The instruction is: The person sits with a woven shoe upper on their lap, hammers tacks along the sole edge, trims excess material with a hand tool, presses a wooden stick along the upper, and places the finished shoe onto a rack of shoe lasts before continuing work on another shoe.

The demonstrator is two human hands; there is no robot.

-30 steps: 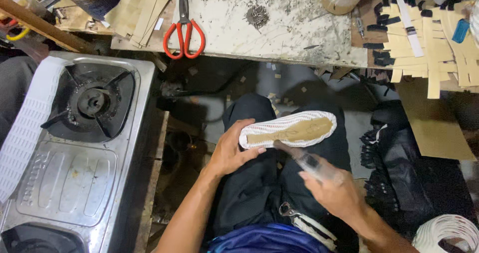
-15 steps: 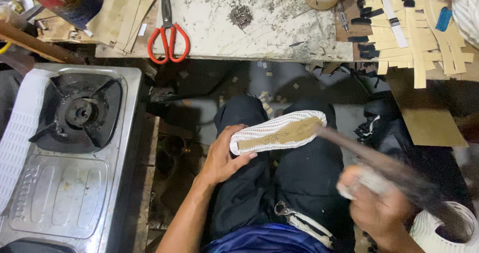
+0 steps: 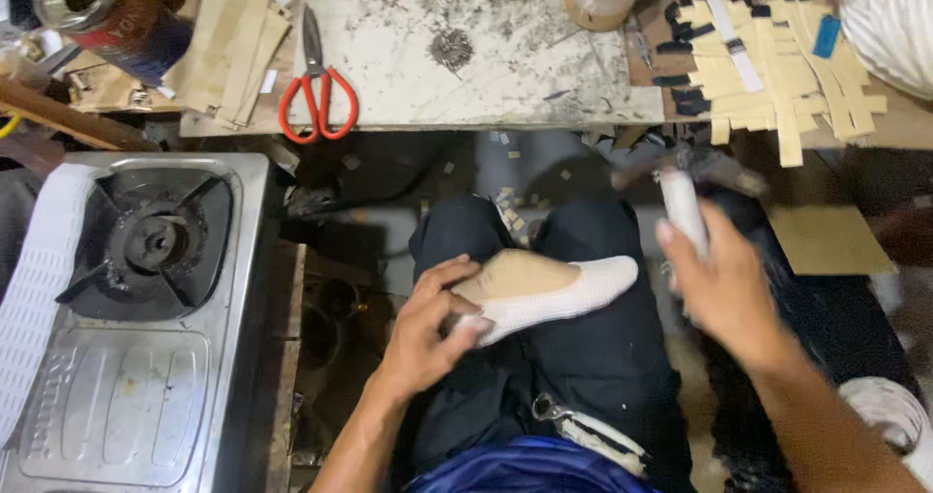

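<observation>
— Where's the shoe sole (image 3: pixel 544 289)?
— On the lap, long axis left-right, toe pointing right; left hand (image 3: pixel 432 333) grips its heel.
— The right hand (image 3: pixel 724 284)?
— Clenched on a hammer (image 3: pixel 680 202), now raised; earlier low.

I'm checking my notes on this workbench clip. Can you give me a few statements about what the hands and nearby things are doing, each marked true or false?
1. The left hand grips the white shoe upper on the person's lap. True.
2. The right hand is empty. False: it holds a pale-handled tool, raised and blurred.
3. The red-handled scissors lie on the marble slab. False: they lie at its left edge, mostly on the bench.
4. A gas stove stands to the person's left. True.
5. A pot stands on the stove burner. False: the burner is bare.
</observation>
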